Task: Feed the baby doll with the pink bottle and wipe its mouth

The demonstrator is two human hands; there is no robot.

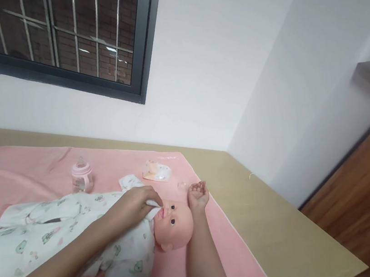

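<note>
A baby doll (178, 224) in a white patterned outfit (118, 253) lies on its back, its head toward the right. My left hand (142, 202) pinches a white tissue (153, 211) and holds it against the doll's mouth and chin. Beyond the top of the doll's head rests my right hand (198, 195), palm up, with loosely curled fingers and nothing in them. The right forearm runs alongside the head. Close to that hand is a small clear round object (182, 185), too faint to name.
A pink baby bottle (82, 175) with handles stands behind the doll. A small soft pack (157, 171) lies near the far corner of the pink sheet (234, 246). The beige surface (278, 217) ends at white walls (205, 85) and a barred window (64, 40).
</note>
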